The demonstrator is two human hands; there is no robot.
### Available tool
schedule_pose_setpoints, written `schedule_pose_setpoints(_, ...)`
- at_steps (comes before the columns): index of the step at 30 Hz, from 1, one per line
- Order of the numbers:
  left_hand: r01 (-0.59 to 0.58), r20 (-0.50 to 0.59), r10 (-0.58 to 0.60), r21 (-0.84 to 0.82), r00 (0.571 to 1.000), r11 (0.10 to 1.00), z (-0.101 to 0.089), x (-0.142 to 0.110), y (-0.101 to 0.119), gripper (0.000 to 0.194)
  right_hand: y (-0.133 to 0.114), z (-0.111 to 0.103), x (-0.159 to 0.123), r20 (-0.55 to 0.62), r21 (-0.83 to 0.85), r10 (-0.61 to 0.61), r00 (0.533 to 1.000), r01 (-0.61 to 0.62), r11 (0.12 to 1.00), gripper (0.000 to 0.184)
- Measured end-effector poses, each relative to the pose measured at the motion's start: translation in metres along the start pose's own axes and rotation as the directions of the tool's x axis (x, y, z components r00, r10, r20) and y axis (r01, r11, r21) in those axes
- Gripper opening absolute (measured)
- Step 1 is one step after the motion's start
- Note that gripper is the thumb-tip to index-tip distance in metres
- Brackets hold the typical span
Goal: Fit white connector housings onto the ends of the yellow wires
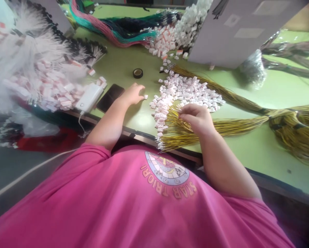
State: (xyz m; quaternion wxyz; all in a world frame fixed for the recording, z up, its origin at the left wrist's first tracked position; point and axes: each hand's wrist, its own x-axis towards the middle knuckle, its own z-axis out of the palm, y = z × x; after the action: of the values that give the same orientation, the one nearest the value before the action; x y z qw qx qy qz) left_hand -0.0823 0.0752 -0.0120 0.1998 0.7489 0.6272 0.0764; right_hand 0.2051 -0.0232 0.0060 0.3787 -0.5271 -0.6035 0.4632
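My left hand [134,93] is over the green tabletop, thumb and forefinger apart. A single small white connector housing [145,97] lies at the tip of its thumb; whether the thumb presses on it is hard to see. To its right spreads a heap of white connector housings [187,90]. My right hand [197,119] is above a fanned-out bundle of yellow wires [229,126], its thumb and forefinger pinched on a thin yellow wire. Silvery ends of the bundle point left, near the table's front edge.
A roll of black tape [137,73], a dark phone [110,97] and a white device with a cable [89,98] lie near my left arm. Bagged connectors [51,82] are piled at left. A grey panel [229,34] stands behind; pink and green wires [110,32] lie at the back.
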Motion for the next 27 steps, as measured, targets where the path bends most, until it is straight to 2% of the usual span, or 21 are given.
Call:
schedule_pose_setpoints(4, -0.055, 0.045, 0.055, -0.002, 0.997, 0.998, 0.006, -0.002, 0.011, 0.045, -0.003, 0.001, 0.000, 0.035, -0.089, -0.013, 0.999, 0.016, 0.996, 0.012)
schedule_pose_setpoints(8, -0.049, 0.039, 0.049, -0.015, 0.998, 0.999, 0.007, -0.004, 0.025, 0.025, -0.002, 0.000, 0.000, 0.043, -0.188, -0.035, 0.998, 0.042, 0.981, 0.014)
schedule_pose_setpoints(11, -0.033, -0.018, 0.030, -0.169, 0.999, 0.985, 0.001, -0.012, 0.035, 0.019, -0.002, 0.000, 0.000, 0.045, -0.165, -0.050, 0.998, 0.057, 0.985, 0.016)
schedule_pose_setpoints(14, -0.057, -0.019, 0.055, -0.482, 0.998, 0.874, -0.008, -0.027, 0.052, 0.023, -0.003, 0.002, -0.001, 0.069, -0.107, -0.061, 0.996, 0.069, 0.992, 0.017)
schedule_pose_setpoints(17, -0.098, 0.003, 0.137, -0.687, 0.991, 0.720, -0.011, -0.044, 0.073, 0.019, -0.004, 0.004, -0.001, 0.077, -0.118, -0.060, 0.995, 0.069, 0.991, 0.018)
schedule_pose_setpoints(21, -0.087, 0.035, 0.199, -0.816, 0.979, 0.571, 0.008, -0.059, 0.093, 0.010, -0.003, 0.005, -0.002, 0.050, -0.149, -0.048, 0.998, 0.055, 0.987, 0.015)
schedule_pose_setpoints(24, -0.040, 0.070, 0.211, -0.877, 0.975, 0.479, 0.025, -0.063, 0.096, 0.018, -0.003, 0.005, -0.002, 0.007, -0.126, -0.030, 1.000, 0.030, 0.992, 0.014)
schedule_pose_setpoints(27, -0.014, 0.085, 0.215, -0.906, 0.973, 0.422, 0.033, -0.063, 0.094, 0.021, -0.006, 0.006, -0.003, 0.003, -0.094, -0.040, 0.999, 0.040, 0.995, 0.016)
